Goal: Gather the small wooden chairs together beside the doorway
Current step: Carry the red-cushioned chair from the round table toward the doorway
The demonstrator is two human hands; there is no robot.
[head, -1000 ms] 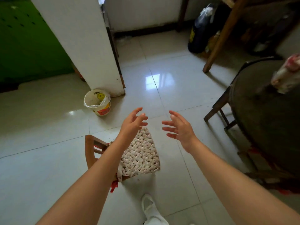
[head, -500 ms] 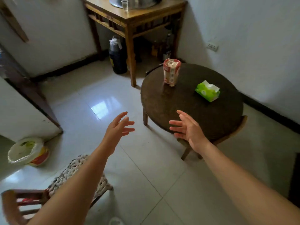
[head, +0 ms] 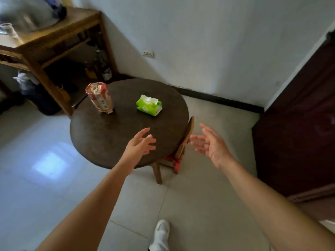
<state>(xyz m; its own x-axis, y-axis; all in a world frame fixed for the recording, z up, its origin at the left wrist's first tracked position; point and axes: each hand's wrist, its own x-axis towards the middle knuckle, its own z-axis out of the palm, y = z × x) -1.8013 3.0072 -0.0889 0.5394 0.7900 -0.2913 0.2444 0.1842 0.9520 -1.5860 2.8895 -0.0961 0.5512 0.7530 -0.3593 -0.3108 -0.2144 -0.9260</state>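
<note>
A small wooden chair (head: pixel 184 142) stands tucked under the right rim of a dark round table (head: pixel 101 134); only its curved backrest, a red cloth at the seat and two legs show. My left hand (head: pixel 139 144) hovers over the table's near edge, fingers spread and empty. My right hand (head: pixel 212 144) is held out just right of the chair's backrest, palm turned inward, fingers apart, not touching it. The chair with the woven cushion is out of view.
On the table stand a red-and-white paper-wrapped pack (head: pixel 99 99) and a green tissue pack (head: pixel 149 105). A tall wooden table (head: pixel 54 36) with clutter beneath is at the left. A dark wooden door (head: pixel 299 124) fills the right. My white shoe (head: pixel 161 234) is on the tiled floor.
My view has swung right, from the cushioned chair by the white wall to the round table. Both hands, still empty, now reach toward the chair under the table.
</note>
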